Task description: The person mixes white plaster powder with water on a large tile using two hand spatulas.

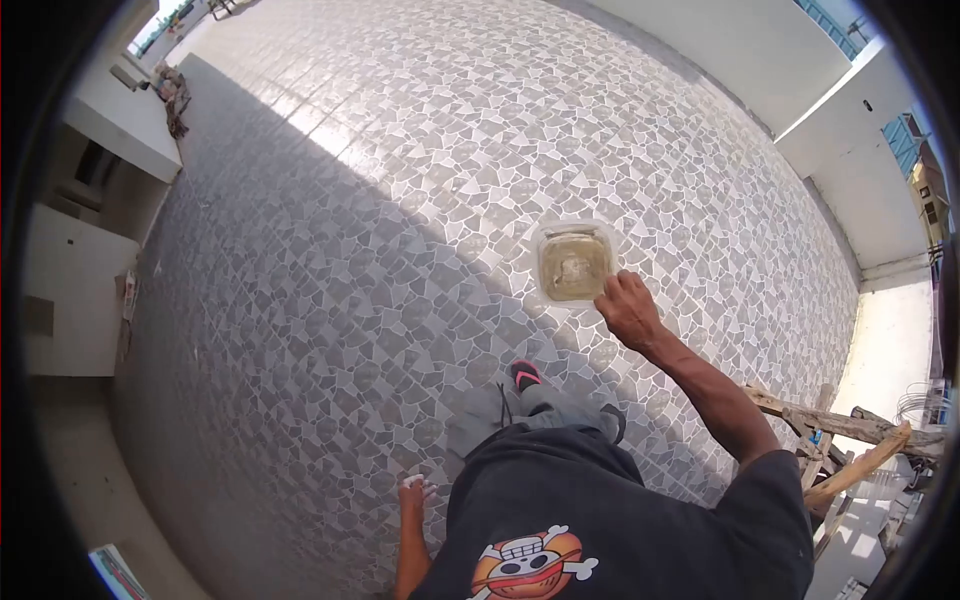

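My right hand is stretched out in front of me, fingers closed on the near right corner of a square, clear plastic container. The container is held over the tiled floor, and a murky yellowish-brown tint shows inside it. Down by my left hip hangs my left hand, its fingers curled, with something small and white at them that I cannot make out. The dark shirt with a skull print covers the lower middle of the view. One dark shoe with pink trim shows below the container.
Grey stone-patterned tiles cover the floor, part sunlit and part shaded. A white wall runs along the right. Wooden poles and piled items stand close at my right. Pale built ledges line the left side.
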`<state>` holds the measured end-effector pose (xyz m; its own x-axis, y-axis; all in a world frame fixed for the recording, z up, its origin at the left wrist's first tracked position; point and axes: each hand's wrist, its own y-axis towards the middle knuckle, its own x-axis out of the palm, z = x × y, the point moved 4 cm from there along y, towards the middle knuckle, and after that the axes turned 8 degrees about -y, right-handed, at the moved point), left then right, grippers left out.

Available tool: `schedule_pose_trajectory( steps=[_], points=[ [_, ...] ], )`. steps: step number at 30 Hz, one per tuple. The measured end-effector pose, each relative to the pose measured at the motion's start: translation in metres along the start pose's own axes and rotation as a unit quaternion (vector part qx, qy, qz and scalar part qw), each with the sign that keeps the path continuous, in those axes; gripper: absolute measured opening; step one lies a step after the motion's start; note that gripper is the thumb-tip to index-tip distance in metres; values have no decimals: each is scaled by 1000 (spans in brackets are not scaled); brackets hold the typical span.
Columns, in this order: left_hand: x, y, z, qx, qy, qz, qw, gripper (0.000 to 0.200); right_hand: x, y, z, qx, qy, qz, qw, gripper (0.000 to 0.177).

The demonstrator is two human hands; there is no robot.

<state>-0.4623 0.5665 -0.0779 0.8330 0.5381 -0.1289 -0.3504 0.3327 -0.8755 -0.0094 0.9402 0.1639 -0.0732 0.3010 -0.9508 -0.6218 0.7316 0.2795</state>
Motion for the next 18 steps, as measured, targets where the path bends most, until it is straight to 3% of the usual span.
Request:
schedule_pose_trajectory(
  steps=[4,9,13,18],
  points=[
    [-8,11,20,-51,-105,60,991,25,37,161,7,-71,31,53,996,11],
    [-2,70,75,-91,-78,41,992,26,85,351,-6,-134,46,47,989,16],
    [0,150,212,-69,-43,2,997,27,104,477,-16,-136,40,45,989,13],
    [-18,278,483,20,-60,32,997,24,142,608,-8,-107,33,2,994,12]
  ],
)
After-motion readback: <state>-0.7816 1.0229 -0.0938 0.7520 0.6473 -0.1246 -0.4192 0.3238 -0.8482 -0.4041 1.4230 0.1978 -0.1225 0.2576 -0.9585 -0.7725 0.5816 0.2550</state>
